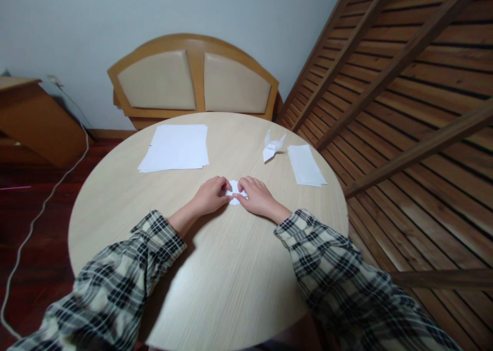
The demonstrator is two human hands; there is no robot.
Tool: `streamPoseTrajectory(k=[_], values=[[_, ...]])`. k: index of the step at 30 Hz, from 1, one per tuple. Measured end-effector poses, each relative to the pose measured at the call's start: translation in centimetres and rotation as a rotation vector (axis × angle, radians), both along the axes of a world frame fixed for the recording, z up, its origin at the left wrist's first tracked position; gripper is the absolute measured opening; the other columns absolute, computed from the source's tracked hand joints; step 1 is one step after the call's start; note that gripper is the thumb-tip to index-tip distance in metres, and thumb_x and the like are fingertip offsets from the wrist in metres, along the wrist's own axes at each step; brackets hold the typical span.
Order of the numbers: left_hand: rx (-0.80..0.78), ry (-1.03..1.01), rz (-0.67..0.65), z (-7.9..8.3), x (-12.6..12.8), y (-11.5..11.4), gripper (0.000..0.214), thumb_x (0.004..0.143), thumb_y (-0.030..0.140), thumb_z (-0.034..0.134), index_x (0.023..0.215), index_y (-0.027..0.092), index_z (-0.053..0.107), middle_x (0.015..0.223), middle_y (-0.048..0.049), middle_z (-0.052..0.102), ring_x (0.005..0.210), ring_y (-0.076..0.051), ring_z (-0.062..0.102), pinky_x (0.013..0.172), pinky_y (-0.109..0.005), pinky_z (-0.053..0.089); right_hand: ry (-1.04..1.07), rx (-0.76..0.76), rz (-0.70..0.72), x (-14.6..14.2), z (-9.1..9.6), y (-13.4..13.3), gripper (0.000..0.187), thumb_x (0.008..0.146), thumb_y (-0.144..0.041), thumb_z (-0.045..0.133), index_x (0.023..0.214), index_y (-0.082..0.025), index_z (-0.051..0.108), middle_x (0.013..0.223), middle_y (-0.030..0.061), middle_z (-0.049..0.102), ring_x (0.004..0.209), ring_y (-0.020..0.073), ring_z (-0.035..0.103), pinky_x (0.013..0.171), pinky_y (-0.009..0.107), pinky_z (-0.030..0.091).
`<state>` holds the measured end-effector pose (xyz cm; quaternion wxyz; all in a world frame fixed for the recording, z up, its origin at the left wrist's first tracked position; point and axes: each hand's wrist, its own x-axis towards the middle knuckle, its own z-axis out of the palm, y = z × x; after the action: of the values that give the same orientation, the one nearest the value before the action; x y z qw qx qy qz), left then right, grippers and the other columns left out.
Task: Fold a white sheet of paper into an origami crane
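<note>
A small piece of folded white paper (234, 201) lies near the middle of the round table, between my two hands. My left hand (211, 193) grips its left side, with thumb and fingers bent onto it. From the other side my right hand (257, 196) pinches the paper's right part, and the two thumb tips nearly meet at its centre. The fingers cover much of the paper, so its exact folded shape is hard to make out. Beyond my right hand stands a folded paper figure with two upright points (271, 148).
A stack of white sheets (177, 148) lies at the far left of the pale round table (208, 279). Narrower paper strips (306, 165) are at the right edge. Behind stands a padded wooden headboard (198, 73); a slatted wooden screen (404, 84) leans close on the right.
</note>
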<state>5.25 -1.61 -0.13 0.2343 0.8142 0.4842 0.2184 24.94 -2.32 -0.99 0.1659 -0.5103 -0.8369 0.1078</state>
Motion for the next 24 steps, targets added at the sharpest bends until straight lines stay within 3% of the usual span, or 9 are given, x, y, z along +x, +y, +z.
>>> streamPoseTrajectory(k=[5,10,13,16,24], values=[[-0.114,-0.088,-0.038,0.0,-0.6,0.5,0.016,0.073,0.015,0.064,0.087,0.020,0.057,0.085,-0.0030,0.059,0.076,-0.018,0.053,0.070,-0.032,0.045,0.024,0.000,0.014,0.2,-0.1,-0.1,0.008,0.095,-0.029,0.056,0.097,-0.022,0.052,0.104,0.0056,0.062,0.098,0.0233,0.056,0.086,0.036,0.040],[-0.157,-0.160,-0.102,-0.2,-1.4,0.7,0.014,0.075,0.014,0.062,0.087,0.021,0.057,0.087,-0.0044,0.060,0.077,-0.018,0.055,0.072,-0.033,0.048,0.048,0.010,0.018,0.3,-0.4,-0.2,0.007,0.095,-0.026,0.054,0.101,-0.023,0.052,0.106,0.0058,0.062,0.100,0.0238,0.056,0.089,0.037,0.040],[-0.111,-0.121,-0.051,-0.3,-0.9,0.5,0.006,0.081,0.018,0.060,0.086,0.020,0.058,0.084,-0.0042,0.061,0.075,-0.018,0.054,0.070,-0.032,0.045,0.048,0.012,0.011,0.3,-0.4,-0.2,0.008,0.095,-0.025,0.055,0.101,-0.022,0.052,0.107,0.0063,0.062,0.101,0.0241,0.056,0.090,0.037,0.040],[0.028,-0.024,0.079,-0.4,0.0,0.1,0.006,0.083,0.020,0.062,0.085,0.019,0.056,0.080,-0.0033,0.059,0.073,-0.019,0.053,0.068,-0.032,0.041,0.037,0.015,0.006,0.2,-0.3,-0.3,0.008,0.095,-0.026,0.055,0.101,-0.022,0.052,0.107,0.0069,0.063,0.100,0.0242,0.055,0.089,0.037,0.039],[0.083,0.032,0.083,-0.7,0.6,-0.4,0.007,0.085,0.018,0.063,0.086,0.019,0.056,0.081,-0.0037,0.059,0.074,-0.020,0.053,0.069,-0.033,0.038,-0.036,0.052,-0.062,-0.1,0.2,-1.5,0.010,0.098,-0.024,0.048,0.105,-0.022,0.055,0.111,0.0088,0.063,0.106,0.0272,0.054,0.088,0.040,0.035]])
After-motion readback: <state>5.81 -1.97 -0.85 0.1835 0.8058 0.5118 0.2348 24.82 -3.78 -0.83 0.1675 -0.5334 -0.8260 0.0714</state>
